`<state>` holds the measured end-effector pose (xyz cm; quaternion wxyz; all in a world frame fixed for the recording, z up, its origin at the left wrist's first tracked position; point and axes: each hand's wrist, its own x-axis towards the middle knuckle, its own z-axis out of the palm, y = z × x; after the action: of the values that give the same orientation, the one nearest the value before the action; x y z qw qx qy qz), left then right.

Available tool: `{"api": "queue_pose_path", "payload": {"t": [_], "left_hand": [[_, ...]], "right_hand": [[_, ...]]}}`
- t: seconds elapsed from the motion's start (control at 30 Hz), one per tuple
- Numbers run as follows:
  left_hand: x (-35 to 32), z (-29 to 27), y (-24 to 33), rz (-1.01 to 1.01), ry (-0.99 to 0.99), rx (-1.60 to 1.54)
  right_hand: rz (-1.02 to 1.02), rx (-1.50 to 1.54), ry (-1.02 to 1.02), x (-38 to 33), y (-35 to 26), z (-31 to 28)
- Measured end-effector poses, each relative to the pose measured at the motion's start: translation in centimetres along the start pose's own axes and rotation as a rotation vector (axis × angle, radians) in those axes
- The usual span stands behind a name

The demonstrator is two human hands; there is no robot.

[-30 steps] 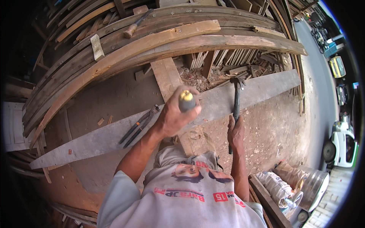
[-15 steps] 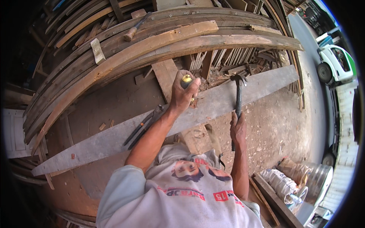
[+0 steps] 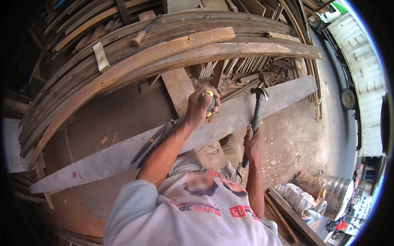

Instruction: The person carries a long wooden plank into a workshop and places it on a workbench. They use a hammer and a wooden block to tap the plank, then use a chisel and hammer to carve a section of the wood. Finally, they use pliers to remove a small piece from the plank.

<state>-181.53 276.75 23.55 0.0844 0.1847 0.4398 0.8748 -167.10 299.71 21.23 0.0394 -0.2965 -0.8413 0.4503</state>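
Wrapped around a yellow-and-black handle (image 3: 211, 103), my left hand (image 3: 201, 104) holds a tool above the grey plank (image 3: 230, 117). Its lower end is hard to make out, so I cannot tell the tool's kind. Small reddish-brown bits lie on the wood just below it. My right hand (image 3: 252, 143) grips a claw hammer (image 3: 257, 108) by its dark handle, right of the left hand, with the metal head over the plank. A pair of pincers (image 3: 154, 142) with dark handles and an orange band lies on the plank, partly behind my left forearm.
Long stacked beams (image 3: 180, 47) curve across the far side, carrying a wooden-handled tool (image 3: 141, 37) and a short wood block (image 3: 101, 57). A board (image 3: 177, 88) extends beyond the plank. White sacks (image 3: 293, 199) and a metal drum (image 3: 334, 192) stand at the right; a truck (image 3: 361, 53) is on the road beyond.
My left hand has turned the yellow-and-black handle, which now shows more from its side. The hammer has shifted slightly toward me. On the road, the truck has moved along.
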Motion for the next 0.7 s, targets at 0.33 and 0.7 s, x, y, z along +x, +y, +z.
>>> {"api": "queue_pose_path", "payload": {"t": [0.33, 0.7], "left_hand": [[-0.5, 0.2, 0.4, -0.017, 0.024, 0.207], [-1.1, 1.3, 2.5, -0.008, -0.158, 0.518]], "right_hand": [[-0.126, -0.123, 0.039, -0.2, 0.1, -0.4], [0.036, 0.104, -0.022, 0.0, 0.0, -0.2]]}}
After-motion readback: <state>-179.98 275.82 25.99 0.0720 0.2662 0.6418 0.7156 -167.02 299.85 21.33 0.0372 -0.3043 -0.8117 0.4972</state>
